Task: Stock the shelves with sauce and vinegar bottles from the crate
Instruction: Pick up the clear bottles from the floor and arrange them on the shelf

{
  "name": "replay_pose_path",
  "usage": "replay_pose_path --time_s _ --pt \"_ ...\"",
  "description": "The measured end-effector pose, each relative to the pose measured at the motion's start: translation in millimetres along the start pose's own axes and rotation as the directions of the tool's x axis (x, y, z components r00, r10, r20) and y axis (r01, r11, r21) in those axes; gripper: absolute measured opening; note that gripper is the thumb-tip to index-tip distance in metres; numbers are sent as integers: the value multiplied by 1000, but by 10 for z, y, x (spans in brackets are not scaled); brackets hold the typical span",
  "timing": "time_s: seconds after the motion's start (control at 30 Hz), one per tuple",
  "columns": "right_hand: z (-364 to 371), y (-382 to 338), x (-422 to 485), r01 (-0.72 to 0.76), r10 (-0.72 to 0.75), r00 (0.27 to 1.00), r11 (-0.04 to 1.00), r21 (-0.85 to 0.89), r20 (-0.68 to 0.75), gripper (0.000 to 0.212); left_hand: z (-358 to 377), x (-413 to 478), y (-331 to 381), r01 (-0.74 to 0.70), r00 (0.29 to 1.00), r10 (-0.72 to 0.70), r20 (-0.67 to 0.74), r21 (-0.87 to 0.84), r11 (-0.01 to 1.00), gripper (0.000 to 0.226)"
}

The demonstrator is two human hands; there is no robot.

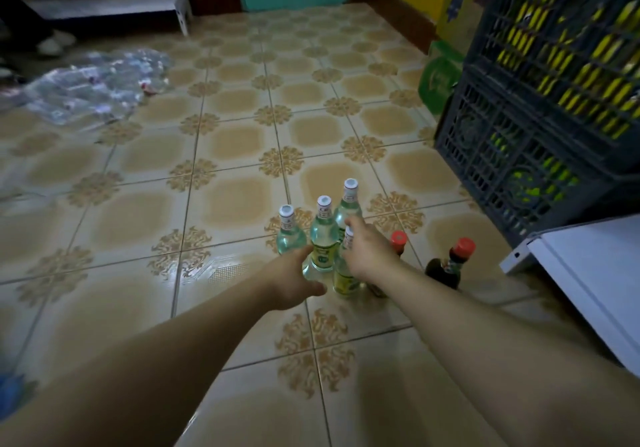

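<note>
Several clear vinegar bottles (324,235) with white caps stand close together on the tiled floor (225,141). Two dark sauce bottles (448,266) with red caps stand just to their right. My left hand (294,280) reaches to the low part of the left vinegar bottles, thumb spread, fingertips touching the glass. My right hand (369,254) curls round the neck of the front vinegar bottle (344,277), and its cap shows between my fingers. My right wrist partly hides the nearer sauce bottle (398,238).
Stacked dark grey crates (540,107) with yellow-green contents stand at the right, and a green pack (438,76) lies behind them. A white shelf board (588,273) juts in at the lower right. Crumpled clear plastic wrap (97,83) lies far left, near a low metal shelf (104,6).
</note>
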State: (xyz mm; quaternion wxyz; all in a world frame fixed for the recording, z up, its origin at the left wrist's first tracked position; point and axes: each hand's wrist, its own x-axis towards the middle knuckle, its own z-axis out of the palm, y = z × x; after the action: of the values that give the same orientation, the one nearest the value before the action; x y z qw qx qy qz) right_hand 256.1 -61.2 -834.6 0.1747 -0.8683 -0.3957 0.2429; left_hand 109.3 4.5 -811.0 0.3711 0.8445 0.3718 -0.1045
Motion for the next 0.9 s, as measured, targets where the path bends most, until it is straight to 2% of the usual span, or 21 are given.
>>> replay_pose_path --time_s 0.13,0.27,0.4,0.47,0.53,0.63,0.73,0.8,0.83,0.9 --pt "102 49 -8 21 -19 999 999 37 -37 34 -21 42 138 -9 999 5 49 92 996 78" --pt "36 -19 -86 37 -31 997 996 81 -69 27 -119 167 73 -22 992 -4 127 203 979 87" --pt "-372 -123 -303 82 -26 972 970 230 -236 33 -232 332 77 -99 986 66 154 219 971 101" --pt "-662 -201 -458 150 -13 928 928 340 -373 36 -181 362 127 -181 967 156 199 111 977 120" --pt "-989 -254 -600 210 29 855 894 397 -517 36 -86 316 198 -308 935 325 141 -127 943 124" --pt "-1425 -321 -764 280 64 716 886 370 -695 35 -52 215 397 -476 868 492 -68 -394 786 94" --pt "-1712 -364 -856 334 131 623 847 414 -771 45 -147 84 713 -514 825 560 -80 -519 683 78" --pt "-1860 -393 -923 393 181 641 758 521 -746 55 -264 -1 882 -490 810 581 -72 -628 605 72" --pt "-1899 -401 -958 407 175 680 719 564 -712 56 -324 -38 935 -466 809 583 -70 -680 566 70" --pt "-1899 -430 -1014 381 92 775 722 578 -625 51 -464 -109 1008 -419 805 589 -72 -772 478 73"
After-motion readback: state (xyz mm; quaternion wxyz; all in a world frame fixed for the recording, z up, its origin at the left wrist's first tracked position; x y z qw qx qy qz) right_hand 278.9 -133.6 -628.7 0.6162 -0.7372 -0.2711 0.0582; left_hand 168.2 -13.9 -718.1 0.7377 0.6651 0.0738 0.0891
